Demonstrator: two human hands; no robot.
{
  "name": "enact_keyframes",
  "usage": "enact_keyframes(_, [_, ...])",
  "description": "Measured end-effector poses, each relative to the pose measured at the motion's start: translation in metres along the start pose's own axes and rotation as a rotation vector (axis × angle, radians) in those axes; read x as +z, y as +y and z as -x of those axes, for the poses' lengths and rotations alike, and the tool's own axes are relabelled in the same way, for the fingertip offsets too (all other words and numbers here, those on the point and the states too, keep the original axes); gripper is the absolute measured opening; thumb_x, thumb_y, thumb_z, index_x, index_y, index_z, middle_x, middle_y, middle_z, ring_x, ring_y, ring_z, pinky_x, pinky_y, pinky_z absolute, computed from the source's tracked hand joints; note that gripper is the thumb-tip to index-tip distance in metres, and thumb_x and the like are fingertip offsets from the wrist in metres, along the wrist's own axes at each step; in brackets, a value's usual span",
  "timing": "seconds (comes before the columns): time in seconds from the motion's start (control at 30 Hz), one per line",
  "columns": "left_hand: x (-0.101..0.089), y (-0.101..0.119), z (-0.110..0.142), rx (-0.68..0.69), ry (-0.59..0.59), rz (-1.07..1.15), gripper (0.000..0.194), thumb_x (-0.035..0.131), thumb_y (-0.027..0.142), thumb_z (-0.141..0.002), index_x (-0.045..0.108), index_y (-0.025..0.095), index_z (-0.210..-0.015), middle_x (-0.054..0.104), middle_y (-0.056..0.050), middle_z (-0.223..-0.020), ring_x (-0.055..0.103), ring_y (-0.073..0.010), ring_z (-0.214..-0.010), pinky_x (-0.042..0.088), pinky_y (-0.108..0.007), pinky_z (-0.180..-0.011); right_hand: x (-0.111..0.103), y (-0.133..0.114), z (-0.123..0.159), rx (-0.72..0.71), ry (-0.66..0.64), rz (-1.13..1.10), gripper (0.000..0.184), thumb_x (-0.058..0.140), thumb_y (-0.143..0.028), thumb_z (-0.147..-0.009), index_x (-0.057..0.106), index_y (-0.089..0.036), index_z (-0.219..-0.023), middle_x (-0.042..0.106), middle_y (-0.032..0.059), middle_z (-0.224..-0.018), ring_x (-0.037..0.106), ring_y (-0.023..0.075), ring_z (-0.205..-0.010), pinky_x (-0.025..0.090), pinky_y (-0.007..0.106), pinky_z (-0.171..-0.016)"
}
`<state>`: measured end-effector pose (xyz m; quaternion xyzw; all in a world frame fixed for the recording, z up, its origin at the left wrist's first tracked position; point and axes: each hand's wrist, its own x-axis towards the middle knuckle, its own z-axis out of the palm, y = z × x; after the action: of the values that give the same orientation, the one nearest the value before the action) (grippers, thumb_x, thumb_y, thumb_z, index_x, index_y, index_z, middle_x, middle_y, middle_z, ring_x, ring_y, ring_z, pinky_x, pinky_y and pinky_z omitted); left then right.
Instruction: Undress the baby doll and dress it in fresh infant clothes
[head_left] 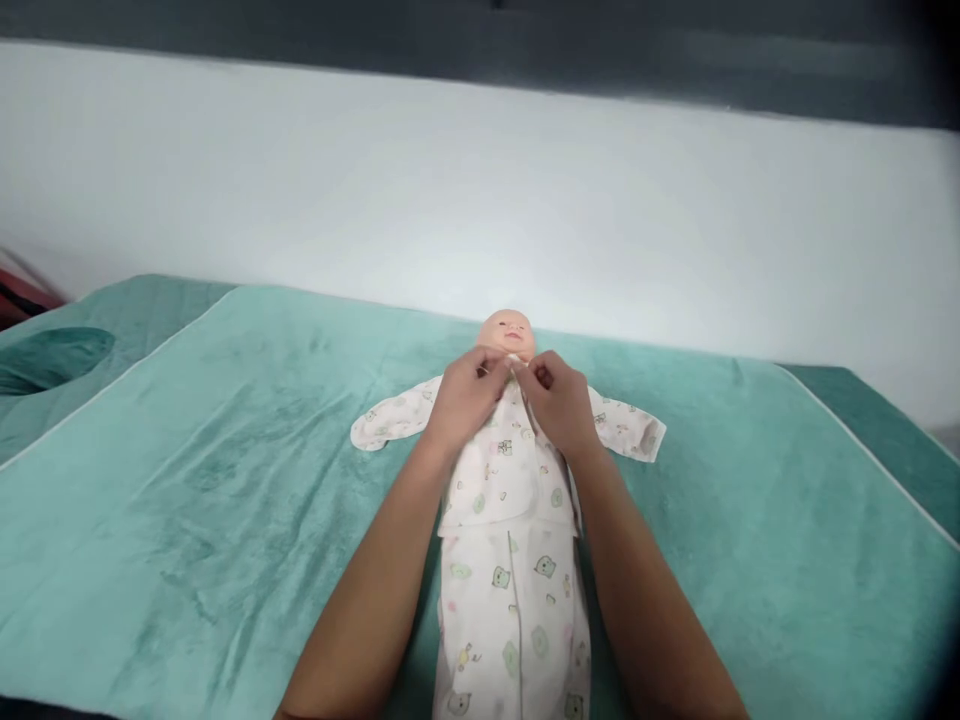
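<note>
A baby doll (510,325) lies on its back, head toward the wall. It wears a white baby shirt (487,490) printed with small animals, over matching trousers (487,610). The shirt's sleeves spread out to both sides. At the neckline, my left hand (472,390) pinches the shirt's collar between thumb and fingers. Close beside it, my right hand (556,395) pinches the collar too, the fingertips of both almost meeting below the doll's chin. Whatever fastening lies between the fingertips is too small to make out.
A teal plush sheet (225,480) with wrinkles on the left covers the bed. Darker green quilted fabric (165,310) shows past its white-edged border. Behind stands a white wall (450,190) with a dark band above. Something red (26,295) shows at the far left.
</note>
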<state>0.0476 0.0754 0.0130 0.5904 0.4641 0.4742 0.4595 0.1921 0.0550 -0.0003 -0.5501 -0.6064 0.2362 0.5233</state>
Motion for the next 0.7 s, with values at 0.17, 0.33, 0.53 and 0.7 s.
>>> enact_keyframes(0.17, [-0.01, 0.006, 0.013, 0.094, -0.199, -0.193, 0.014, 0.062, 0.029, -0.081, 0.072, 0.021, -0.084, 0.067, -0.001, -0.08, 0.058, -0.0143, -0.072, 0.041, -0.023, -0.063, -0.012, -0.003, 0.027, 0.08, -0.141, 0.06, 0.018, 0.065, -0.037, -0.083, 0.054, -0.024, -0.075, 0.057, -0.0035, -0.065, 0.049, 0.0137, -0.058, 0.036, 0.028, -0.056])
enact_keyframes(0.33, [-0.005, 0.005, 0.014, 0.171, -0.213, -0.274, 0.013, 0.06, 0.03, -0.084, 0.069, 0.021, -0.081, 0.066, -0.002, -0.084, 0.056, -0.015, -0.077, 0.041, -0.025, -0.069, -0.016, 0.01, 0.027, 0.177, -0.142, -0.116, 0.015, 0.061, -0.036, -0.084, 0.059, -0.023, -0.077, 0.056, -0.0038, -0.061, 0.048, 0.0129, -0.056, 0.037, 0.026, -0.054])
enact_keyframes(0.53, [-0.006, 0.002, 0.015, 0.083, -0.201, -0.169, 0.02, 0.059, 0.036, -0.086, 0.064, 0.019, -0.077, 0.053, 0.002, -0.069, 0.044, -0.0118, -0.063, 0.034, -0.023, -0.058, -0.015, 0.011, 0.021, 0.182, -0.194, -0.129, 0.022, 0.062, -0.042, -0.084, 0.063, -0.021, -0.076, 0.057, -0.0027, -0.06, 0.048, 0.0129, -0.055, 0.036, 0.026, -0.053])
enact_keyframes(0.7, [-0.005, -0.005, 0.013, -0.004, -0.16, -0.048, 0.023, 0.06, 0.041, -0.087, 0.063, 0.019, -0.083, 0.049, 0.002, -0.068, 0.04, -0.01, -0.06, 0.031, -0.022, -0.054, -0.012, 0.001, 0.02, 0.152, -0.202, 0.014, 0.029, 0.06, -0.048, -0.085, 0.06, -0.022, -0.073, 0.059, -0.0023, -0.059, 0.05, 0.0139, -0.055, 0.038, 0.027, -0.056])
